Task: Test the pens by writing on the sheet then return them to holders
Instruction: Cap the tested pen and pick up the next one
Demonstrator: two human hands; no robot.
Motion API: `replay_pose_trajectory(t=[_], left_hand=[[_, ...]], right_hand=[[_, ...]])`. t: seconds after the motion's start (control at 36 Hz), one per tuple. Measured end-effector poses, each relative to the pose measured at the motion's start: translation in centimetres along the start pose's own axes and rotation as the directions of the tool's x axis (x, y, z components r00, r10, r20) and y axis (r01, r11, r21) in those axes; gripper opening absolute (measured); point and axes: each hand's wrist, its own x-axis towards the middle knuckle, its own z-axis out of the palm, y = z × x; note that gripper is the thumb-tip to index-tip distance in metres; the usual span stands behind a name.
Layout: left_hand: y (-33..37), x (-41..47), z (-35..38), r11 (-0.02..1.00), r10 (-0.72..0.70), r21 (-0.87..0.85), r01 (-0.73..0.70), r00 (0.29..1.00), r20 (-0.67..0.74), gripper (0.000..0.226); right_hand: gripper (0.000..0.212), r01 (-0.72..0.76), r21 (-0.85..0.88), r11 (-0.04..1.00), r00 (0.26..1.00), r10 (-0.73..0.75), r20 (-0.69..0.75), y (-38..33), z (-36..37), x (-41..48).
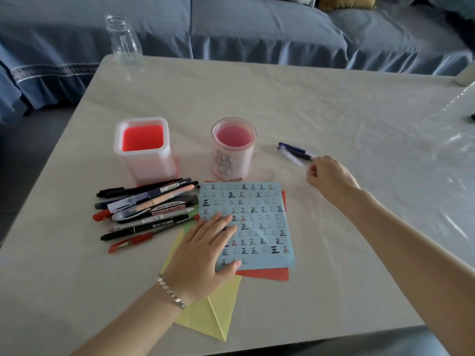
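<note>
A light blue sheet (pixel 259 222) covered with written marks lies on red and yellow papers at the table's middle. My left hand (pixel 205 250) presses flat on the sheet's left part with straight fingers. My right hand (pixel 329 176) sits right of the sheet with curled fingers, touching the near end of three pens (pixel 295 151) lying on the table; whether it grips one is unclear. A pile of several pens and markers (pixel 149 211) lies left of the sheet. Behind stand a square holder (pixel 144 150) with a red inside and a round pink holder (pixel 232 150), both without pens.
A clear glass bottle (pixel 123 39) stands at the table's far left corner. A blue-covered sofa (pixel 257 29) runs behind the table. Clear plastic film (pixel 452 140) wrinkles over the table's right side. A yellow paper (pixel 213 312) sticks out toward the near edge.
</note>
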Motion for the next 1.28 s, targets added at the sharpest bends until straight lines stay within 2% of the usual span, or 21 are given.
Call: replay_pose_trajectory(t=[0.06,0.14,0.22,0.28,0.33,0.42,0.58,0.72,0.86,1.06,1.28], left_hand=[[0.0,0.0,0.0,1.0,0.004,-0.005,-0.004,1.0,0.002,0.06],[0.0,-0.1,-0.1,1.0,0.009,-0.016,-0.009,1.0,0.012,0.058],[0.0,-0.1,-0.2,0.999,0.019,-0.033,-0.018,1.0,0.024,0.054],[0.1,-0.1,-0.3,0.999,0.016,-0.04,-0.015,0.999,0.03,0.053],[0.1,-0.1,-0.3,0.999,0.013,-0.039,-0.012,0.999,0.033,0.052],[0.1,-0.1,-0.4,0.999,0.017,-0.047,-0.016,0.999,0.029,0.05],[0.1,-0.1,-0.3,0.999,-0.009,-0.037,0.011,0.999,0.048,0.052],[0.1,-0.1,-0.2,0.999,-0.004,-0.037,0.005,0.999,0.039,0.051],[0.2,-0.1,-0.2,0.999,-0.001,-0.052,0.002,1.0,0.01,0.051],[0.1,-0.1,-0.1,0.998,0.003,-0.056,-0.003,1.0,-0.001,0.051],[0.1,-0.1,-0.2,0.998,-0.004,-0.056,0.005,1.0,0.013,0.052]], right_hand=[[0.012,0.005,0.184,0.983,0.997,0.01,-0.082,-0.5,-0.5,-1.8],[0.016,0.036,0.48,0.877,0.985,0.049,-0.164,-1.7,-1.0,-5.5],[0.026,0.08,0.658,0.749,0.972,0.089,-0.219,-3.2,-0.6,-9.2],[0.022,0.097,0.751,0.653,0.979,0.073,-0.19,-4.0,0.3,-11.2],[0.014,0.081,0.818,0.57,0.989,0.057,-0.138,-4.8,1.3,-12.9],[0.018,0.014,0.854,0.52,0.995,0.074,-0.062,-5.8,2.8,-14.9],[0.029,-0.083,0.925,0.371,0.958,0.285,-0.029,-7.4,4.8,-16.4],[0.035,-0.088,0.934,0.346,0.921,0.385,-0.056,-8.2,6.4,-16.7],[0.049,-0.07,0.876,0.477,0.9,0.408,-0.15,-8.3,7.8,-16.8],[0.039,-0.027,0.841,0.54,0.914,0.354,-0.198,-8.3,8.1,-16.9],[0.048,0.003,0.801,0.599,0.92,0.313,-0.238,-8.1,8.4,-16.8]])
